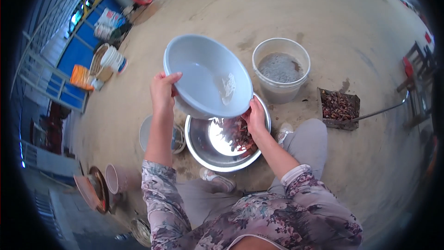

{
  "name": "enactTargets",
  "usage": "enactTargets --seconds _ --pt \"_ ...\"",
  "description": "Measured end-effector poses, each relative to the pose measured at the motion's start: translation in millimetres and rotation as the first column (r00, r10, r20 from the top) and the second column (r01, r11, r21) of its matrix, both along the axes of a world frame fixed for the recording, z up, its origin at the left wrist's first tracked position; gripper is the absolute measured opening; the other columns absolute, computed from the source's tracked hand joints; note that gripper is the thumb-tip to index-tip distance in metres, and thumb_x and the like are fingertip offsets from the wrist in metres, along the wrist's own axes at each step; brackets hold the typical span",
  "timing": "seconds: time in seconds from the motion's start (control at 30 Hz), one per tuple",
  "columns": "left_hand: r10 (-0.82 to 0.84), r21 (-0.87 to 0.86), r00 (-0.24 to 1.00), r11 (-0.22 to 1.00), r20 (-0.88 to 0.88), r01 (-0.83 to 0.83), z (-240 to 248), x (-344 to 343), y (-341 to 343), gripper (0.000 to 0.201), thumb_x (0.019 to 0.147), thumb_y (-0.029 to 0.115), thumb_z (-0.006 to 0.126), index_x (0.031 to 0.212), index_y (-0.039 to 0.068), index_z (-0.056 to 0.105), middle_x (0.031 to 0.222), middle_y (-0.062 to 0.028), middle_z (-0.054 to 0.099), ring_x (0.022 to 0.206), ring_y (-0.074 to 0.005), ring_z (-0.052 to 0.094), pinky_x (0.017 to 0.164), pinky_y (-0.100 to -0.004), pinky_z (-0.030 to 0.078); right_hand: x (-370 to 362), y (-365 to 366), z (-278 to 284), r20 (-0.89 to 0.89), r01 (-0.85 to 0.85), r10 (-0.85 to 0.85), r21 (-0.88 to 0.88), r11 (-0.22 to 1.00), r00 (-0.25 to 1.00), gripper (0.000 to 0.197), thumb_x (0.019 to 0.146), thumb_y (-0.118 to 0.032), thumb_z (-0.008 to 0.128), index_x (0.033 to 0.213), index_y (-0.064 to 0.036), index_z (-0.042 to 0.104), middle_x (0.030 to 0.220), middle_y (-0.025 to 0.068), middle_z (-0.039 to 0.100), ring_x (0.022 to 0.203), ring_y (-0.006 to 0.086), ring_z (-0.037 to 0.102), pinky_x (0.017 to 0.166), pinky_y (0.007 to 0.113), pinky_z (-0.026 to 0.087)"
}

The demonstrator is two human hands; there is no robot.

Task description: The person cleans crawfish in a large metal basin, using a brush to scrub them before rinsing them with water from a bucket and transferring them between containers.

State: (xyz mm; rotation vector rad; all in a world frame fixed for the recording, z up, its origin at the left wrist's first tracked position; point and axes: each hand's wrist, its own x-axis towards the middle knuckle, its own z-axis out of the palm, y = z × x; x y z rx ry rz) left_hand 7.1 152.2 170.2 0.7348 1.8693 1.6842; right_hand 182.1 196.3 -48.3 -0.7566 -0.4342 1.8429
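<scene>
A light blue plastic basin [199, 76] is held up in both hands, tilted down toward the right. My left hand [163, 90] grips its left rim, thumb over the edge. Around the lower right rim closes my right hand [254, 118]. A whitish, wet-looking patch shows inside the basin; otherwise it looks bare. Beneath it a wide stainless steel bowl [196, 148] stands on the floor, partly hidden by the basin. Reddish-brown pieces [240, 139], perhaps crayfish, lie in the bowl's right side.
Beyond the bowl stands a white bucket [277, 93] of cloudy grey water. To the right, a dustpan [340, 124] with a long handle holds reddish-brown bits. A pale tub [145, 132] sits left of the bowl, a pinkish bucket [121, 178] farther left. Chairs [418, 83] stand far right.
</scene>
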Motion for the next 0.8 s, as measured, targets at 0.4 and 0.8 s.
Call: enactTargets --seconds 0.4,0.8 --pt "-0.331 -0.278 0.473 0.944 -0.817 0.179 50 204 178 0.029 0.056 0.016 0.071 0.069 0.0 0.05 0.065 -0.0164 0.057 0.059 -0.027 0.056 0.056 -0.0335 0.044 25 108 7 -0.53 -0.155 0.033 -0.186 0.97 0.847 0.02 0.087 -0.014 0.039 0.106 -0.0182 0.044 0.076 0.0029 0.051 0.059 0.0167 0.051 0.044 0.029 0.042" --pt "-0.249 -0.23 0.51 0.968 -0.824 0.102 42 168 156 0.026 0.056 0.013 0.07 0.061 0.001 0.048 0.057 -0.0121 0.053 0.053 -0.0207 0.052 0.052 -0.0326 0.042 34 93 6 -0.47 -0.107 0.037 -0.125 0.986 0.882 0.024 0.088 -0.016 0.036 0.112 -0.0189 0.04 0.079 0.0028 0.051 0.058 0.0144 0.049 0.044 0.027 0.042"
